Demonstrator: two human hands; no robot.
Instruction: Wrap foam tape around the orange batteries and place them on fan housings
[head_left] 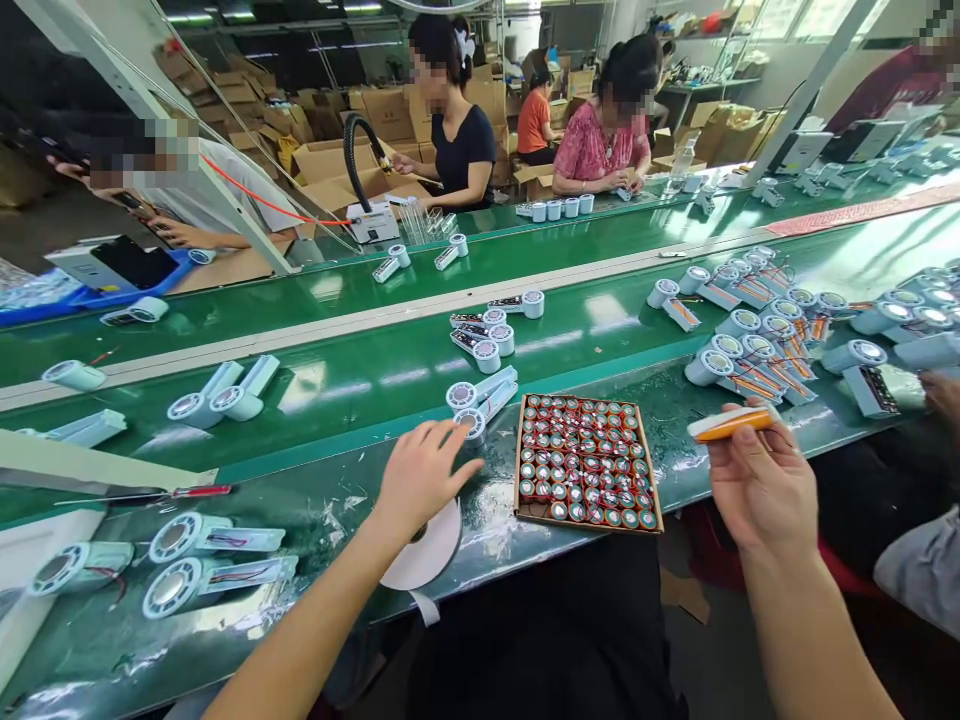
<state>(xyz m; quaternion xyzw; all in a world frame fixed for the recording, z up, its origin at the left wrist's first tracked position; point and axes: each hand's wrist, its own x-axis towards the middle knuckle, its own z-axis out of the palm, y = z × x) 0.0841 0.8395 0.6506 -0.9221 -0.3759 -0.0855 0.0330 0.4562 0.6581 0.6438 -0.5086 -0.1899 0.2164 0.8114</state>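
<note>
Tape roll [431,555] half hidden under left hand [421,472]

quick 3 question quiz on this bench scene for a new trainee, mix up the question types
1. True or false: the right hand holds an orange and white part.
2. What is the left hand nearest to? A) the fan body on the belt B) the red-handled tool C) the water bottle
3. Fill in: the cardboard tray between the hands is full of small round ____.

Key
1. True
2. A
3. cells, standing on end in rows, with red wires among them
</note>
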